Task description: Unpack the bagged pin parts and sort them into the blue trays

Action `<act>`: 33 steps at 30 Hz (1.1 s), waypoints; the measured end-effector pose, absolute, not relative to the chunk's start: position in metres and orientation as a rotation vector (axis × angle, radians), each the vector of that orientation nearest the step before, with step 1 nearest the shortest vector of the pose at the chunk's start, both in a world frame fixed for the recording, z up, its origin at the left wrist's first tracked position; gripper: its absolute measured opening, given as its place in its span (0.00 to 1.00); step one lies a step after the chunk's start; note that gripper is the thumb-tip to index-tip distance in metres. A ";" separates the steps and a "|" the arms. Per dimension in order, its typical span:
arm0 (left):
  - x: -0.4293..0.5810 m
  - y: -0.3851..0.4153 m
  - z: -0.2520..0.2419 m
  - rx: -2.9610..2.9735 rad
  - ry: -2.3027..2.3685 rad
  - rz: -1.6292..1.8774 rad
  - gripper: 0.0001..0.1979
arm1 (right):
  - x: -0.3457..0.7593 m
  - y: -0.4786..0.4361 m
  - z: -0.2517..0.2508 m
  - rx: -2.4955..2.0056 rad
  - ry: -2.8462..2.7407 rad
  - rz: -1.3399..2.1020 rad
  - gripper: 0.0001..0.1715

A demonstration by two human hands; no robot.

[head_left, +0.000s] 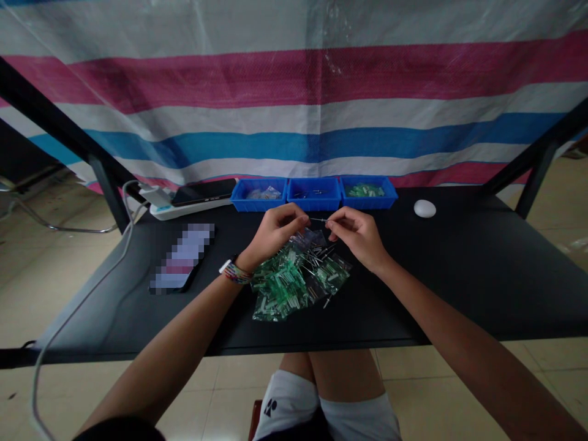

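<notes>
Between my two hands, a thin metal rod (318, 219) spans the small gap, a little above the black table. The fingertips of my left hand (281, 228) are pinched at its left end. At the other end, the thumb and fingers of my right hand (357, 233) close on it. Below the hands lies a heap of small clear bags with green pieces (282, 285). Loose metal pins (316, 254) are scattered over the top of this heap, partly hidden by the left hand. One more pin (327, 301) rests on the table at the heap's lower right.
Three blue bins stand in a row behind my hands: the left bin (239, 199) holds clear bags, the middle bin (313, 203) a few metal pieces, the right bin (390, 195) green pieces. Phones, a power strip (168, 212), a cable (98, 275) and a white mouse (425, 209) lie around.
</notes>
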State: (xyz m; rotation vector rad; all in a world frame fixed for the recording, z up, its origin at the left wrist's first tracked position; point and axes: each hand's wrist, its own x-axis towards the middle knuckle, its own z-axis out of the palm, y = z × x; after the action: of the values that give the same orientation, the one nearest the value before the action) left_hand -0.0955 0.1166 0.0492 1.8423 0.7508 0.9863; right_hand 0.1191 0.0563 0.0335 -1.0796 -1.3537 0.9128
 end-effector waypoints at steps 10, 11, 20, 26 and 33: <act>-0.094 0.117 0.046 1.850 0.742 0.967 0.16 | 0.121 0.057 0.032 -1.099 -1.397 0.845 0.10; -0.093 0.116 0.047 1.844 0.747 0.971 0.16 | 0.121 0.057 0.031 -1.105 -1.401 0.843 0.10; -0.090 0.117 0.045 1.784 0.747 1.050 0.12 | 0.122 0.063 0.029 -1.071 -1.197 1.130 0.16; -0.091 0.116 0.046 1.805 0.762 1.027 0.09 | 0.120 0.060 0.031 -1.062 -1.086 1.219 0.14; -0.095 0.117 0.047 1.809 0.716 0.989 0.12 | 0.124 0.079 0.028 -1.047 -1.062 0.822 0.13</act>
State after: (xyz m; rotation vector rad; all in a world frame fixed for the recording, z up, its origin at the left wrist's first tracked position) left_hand -0.0949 0.1171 0.0474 1.8091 0.7161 0.9894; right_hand 0.1239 0.0785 0.0277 -1.0469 -1.0621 0.8220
